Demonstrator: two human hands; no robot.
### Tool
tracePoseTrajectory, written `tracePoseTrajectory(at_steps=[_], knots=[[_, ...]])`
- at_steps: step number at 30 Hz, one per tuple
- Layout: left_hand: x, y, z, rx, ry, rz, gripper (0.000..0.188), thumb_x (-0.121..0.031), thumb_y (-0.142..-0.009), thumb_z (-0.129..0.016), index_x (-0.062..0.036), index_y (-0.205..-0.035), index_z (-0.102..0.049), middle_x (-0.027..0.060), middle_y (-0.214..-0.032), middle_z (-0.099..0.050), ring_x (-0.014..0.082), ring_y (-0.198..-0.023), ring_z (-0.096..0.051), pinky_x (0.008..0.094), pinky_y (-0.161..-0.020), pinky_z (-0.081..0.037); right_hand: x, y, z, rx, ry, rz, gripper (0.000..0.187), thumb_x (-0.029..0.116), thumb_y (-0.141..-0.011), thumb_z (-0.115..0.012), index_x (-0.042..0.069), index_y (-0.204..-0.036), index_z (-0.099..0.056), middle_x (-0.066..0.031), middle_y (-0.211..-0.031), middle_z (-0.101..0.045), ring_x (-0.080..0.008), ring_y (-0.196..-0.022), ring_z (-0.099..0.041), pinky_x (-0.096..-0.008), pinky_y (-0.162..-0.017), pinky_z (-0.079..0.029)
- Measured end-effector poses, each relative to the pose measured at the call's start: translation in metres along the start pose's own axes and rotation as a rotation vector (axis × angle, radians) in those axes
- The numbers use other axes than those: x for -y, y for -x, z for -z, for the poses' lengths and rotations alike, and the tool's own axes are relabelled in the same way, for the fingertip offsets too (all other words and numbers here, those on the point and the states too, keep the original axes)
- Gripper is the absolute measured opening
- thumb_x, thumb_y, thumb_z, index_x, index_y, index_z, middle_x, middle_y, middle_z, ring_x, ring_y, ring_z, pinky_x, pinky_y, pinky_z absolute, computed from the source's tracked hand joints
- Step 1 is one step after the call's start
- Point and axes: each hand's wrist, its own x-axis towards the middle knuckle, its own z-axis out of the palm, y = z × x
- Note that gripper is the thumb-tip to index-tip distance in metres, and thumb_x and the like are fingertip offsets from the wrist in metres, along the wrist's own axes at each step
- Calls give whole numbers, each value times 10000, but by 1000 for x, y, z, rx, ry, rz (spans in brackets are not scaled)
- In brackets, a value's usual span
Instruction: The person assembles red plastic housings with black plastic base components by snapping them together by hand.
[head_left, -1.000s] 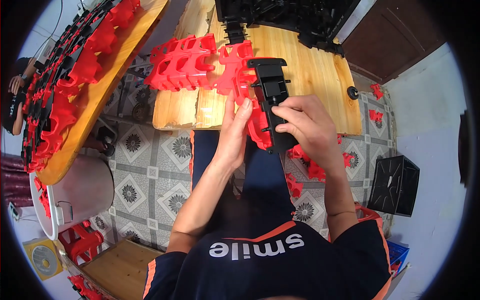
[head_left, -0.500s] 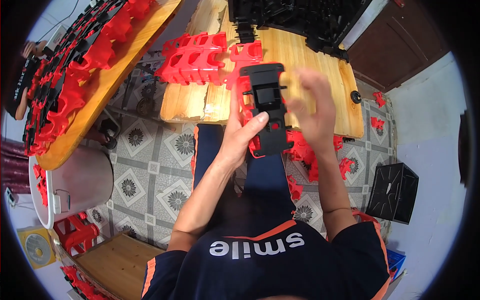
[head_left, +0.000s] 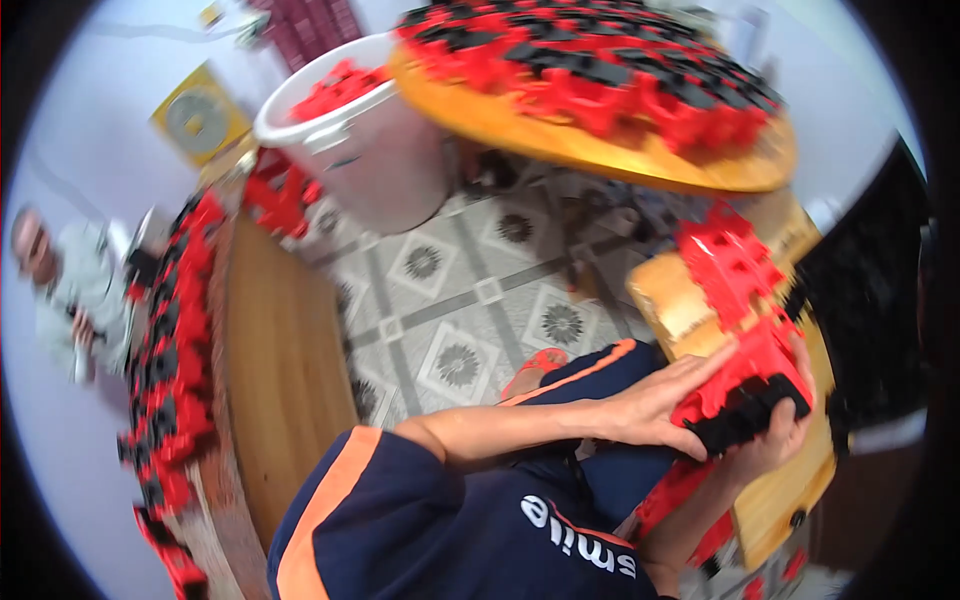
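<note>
Both my hands hold a red-and-black plastic part, shaped like a toy car body (head_left: 752,388), over the right-hand wooden table. My left hand (head_left: 655,405) grips its near left side, the fingers stretched along the red shell and the thumb by the black piece. Around the right end of the black piece (head_left: 745,415) curl the fingers of my right hand (head_left: 780,435). Just beyond the held part, a group of red plastic shells (head_left: 730,262) stands on the small wooden table (head_left: 672,300). Motion blurs the details of the held part.
A wooden round-edged table (head_left: 560,140) bears many red-and-black parts. Red pieces fill a white bucket (head_left: 400,170). More assembled parts line a wooden ledge (head_left: 285,370) at left, with a person (head_left: 85,290) beyond. A large black tray-like object (head_left: 880,270) is at right.
The view has swung to the left. My right hand, apart from the part before, now grips it, and the part has been tilted. My left hand still holds it.
</note>
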Motion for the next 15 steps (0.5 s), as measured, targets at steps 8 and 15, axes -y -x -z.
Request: tracePoseTrajectory(at_steps=[8, 15], knots=[[-19, 22, 61, -362, -457, -374, 1222, -496, -615, -821, 22, -1514, -175, 195, -1366, -443, 349, -1143, -466, 433, -975, -395, -18, -15, -78, 182, -116, -84, 1040, 590, -701, -774, -27, -1415, -337, -236, -1434, -420, -381, -1327, -416, -513, -1115, -346], [-143, 127, 146, -1130, -938, -84, 1065, -403, -591, -918, -54, -1430, -362, 128, -1399, -435, 243, -1223, -491, 379, -976, -458, -49, -14, -164, 547, -458, -221, 1130, 720, -780, -598, 30, -1528, -106, -273, -1552, -199, -397, -1432, -234, -546, -1148, -208]])
